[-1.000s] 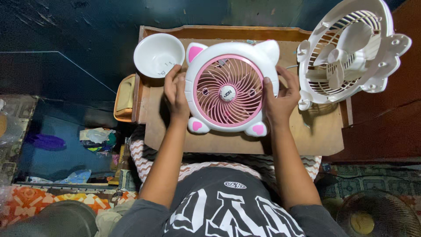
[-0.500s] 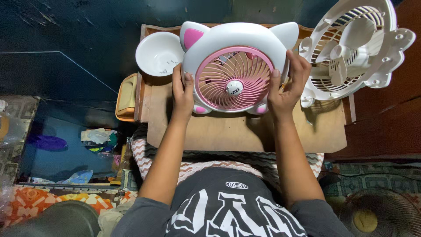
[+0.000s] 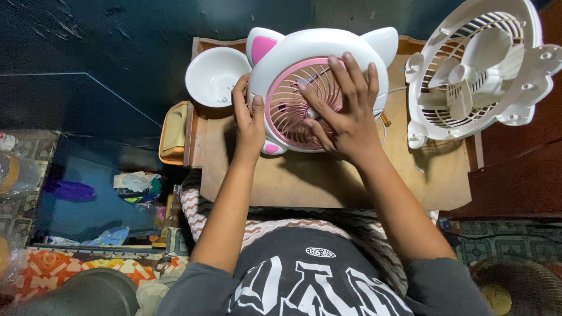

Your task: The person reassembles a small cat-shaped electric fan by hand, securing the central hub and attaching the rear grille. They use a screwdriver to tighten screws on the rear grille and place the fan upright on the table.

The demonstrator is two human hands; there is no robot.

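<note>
Sitting far left on the wooden board [image 3: 328, 181] is a white bowl [image 3: 213, 76]. Just right of it, your left hand [image 3: 249, 120] grips the left edge of the cat-eared pink and white fan [image 3: 310, 52], which stands tilted up. Your right hand [image 3: 345, 111] lies spread wide on its pink grille. At the far right rests a white fan shell [image 3: 486, 70].

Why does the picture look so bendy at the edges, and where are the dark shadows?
Head view: the wide lens bows the edges, so the white fan housing at the right looks stretched. Light from above drops soft shadows of the left hand, right hand and pink cat-eared fan onto the wooden board. The floor at the left stays dim. Everything looks sharp.
</note>
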